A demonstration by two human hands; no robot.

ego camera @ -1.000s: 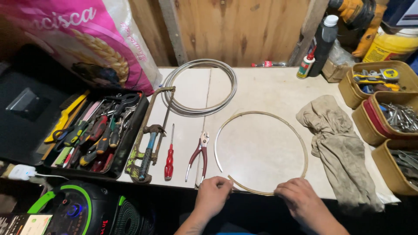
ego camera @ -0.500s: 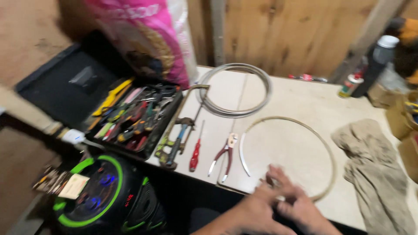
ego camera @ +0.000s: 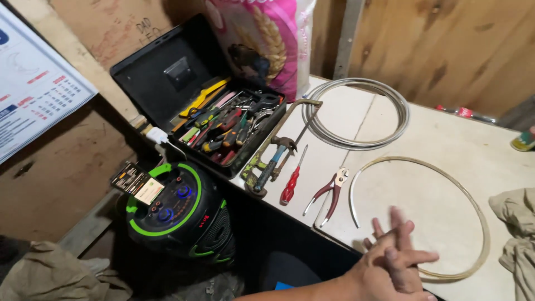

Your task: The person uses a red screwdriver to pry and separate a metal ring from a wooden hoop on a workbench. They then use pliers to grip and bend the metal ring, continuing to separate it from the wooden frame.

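I'm seeing both hands meeting at the counter (ego camera: 446,139) edge, left hand (ego camera: 372,272) and right hand (ego camera: 402,257) interlaced, fingers (ego camera: 397,224) spread, gripping nothing. The hoop (ego camera: 484,223) is lying just beyond the fingertips, ends unjoined; pliers (ego camera: 330,191) sitting untouched left of them.

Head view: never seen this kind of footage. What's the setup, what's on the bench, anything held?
One camera, worn on a person's head, looks down at their own bare hands; there is no machine. The two hands are pressed together at the bench's near edge, just over a thin metal hoop; they seem to hold nothing, though motion blur makes that uncertain. On the bench lie a wire coil, red-handled pliers, a red screwdriver, a clamp, an open black toolbox full of hand tools, and a rag. Below the bench stands a round black-and-green speaker.
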